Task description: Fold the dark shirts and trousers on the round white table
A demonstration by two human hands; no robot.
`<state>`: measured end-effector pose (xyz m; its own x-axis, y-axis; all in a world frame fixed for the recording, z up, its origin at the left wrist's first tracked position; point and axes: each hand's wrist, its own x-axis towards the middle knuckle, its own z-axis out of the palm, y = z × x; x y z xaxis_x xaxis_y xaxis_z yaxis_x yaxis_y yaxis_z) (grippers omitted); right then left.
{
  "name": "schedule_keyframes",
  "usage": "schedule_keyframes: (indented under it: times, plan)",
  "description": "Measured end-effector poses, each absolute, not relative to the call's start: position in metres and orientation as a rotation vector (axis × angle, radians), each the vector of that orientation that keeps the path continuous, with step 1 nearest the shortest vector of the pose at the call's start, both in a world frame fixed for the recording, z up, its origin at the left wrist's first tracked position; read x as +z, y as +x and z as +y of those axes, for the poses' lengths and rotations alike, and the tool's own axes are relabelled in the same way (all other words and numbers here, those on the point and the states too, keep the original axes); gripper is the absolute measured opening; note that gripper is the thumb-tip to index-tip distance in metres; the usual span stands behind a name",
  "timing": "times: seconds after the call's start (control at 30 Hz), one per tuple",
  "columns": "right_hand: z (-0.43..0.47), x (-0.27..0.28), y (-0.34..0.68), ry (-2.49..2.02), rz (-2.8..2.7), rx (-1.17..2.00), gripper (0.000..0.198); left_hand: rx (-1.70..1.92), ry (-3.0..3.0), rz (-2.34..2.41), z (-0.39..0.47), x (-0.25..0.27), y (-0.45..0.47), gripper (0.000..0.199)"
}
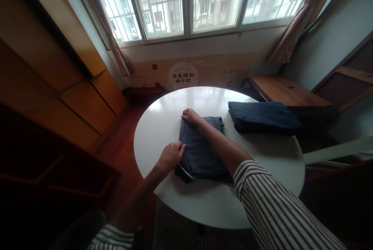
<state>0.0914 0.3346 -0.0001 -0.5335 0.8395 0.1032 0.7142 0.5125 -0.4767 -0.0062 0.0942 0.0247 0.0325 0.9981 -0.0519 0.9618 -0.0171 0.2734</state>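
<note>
- Folded dark grey cloth [201, 156] flat mid-bench [157, 125], window-side corner near my right grip [190, 115]
- Right grip: fingers curled together at far left corner; cannot tell whether fabric is pinched
- Left grip [172, 152]: fingertips touching left edge, clamped or merely resting, cannot tell
- Risk: layers could shear apart if both grips pull unevenly; near left corner already shows darker layer poking out
- Right forearm crosses cloth, might rumple top if it drags
- Folded navy cloth [262, 118] near bench's right edge, could slide off if bumped
</note>
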Motion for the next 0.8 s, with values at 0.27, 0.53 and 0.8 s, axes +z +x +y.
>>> schedule_keyframes:
  times: [0.27, 0.53, 0.8]
  plan:
    - [0.332, 0.0, 0.088, -1.352, -2.432, 0.535, 0.014, 0.35, 2.103, 1.919, 0.083, 0.021, -0.016, 0.034]
    - [0.309, 0.027, 0.117, -1.543, -2.327, 0.388, 0.025, 0.356, 2.356, 1.953, 0.072, 0.045, 0.045, 0.029]
    - [0.282, 0.043, 0.192, -2.11, -2.014, 0.329, 0.033, -0.058, 2.439, 1.703, 0.063, 0.031, 0.129, 0.058]
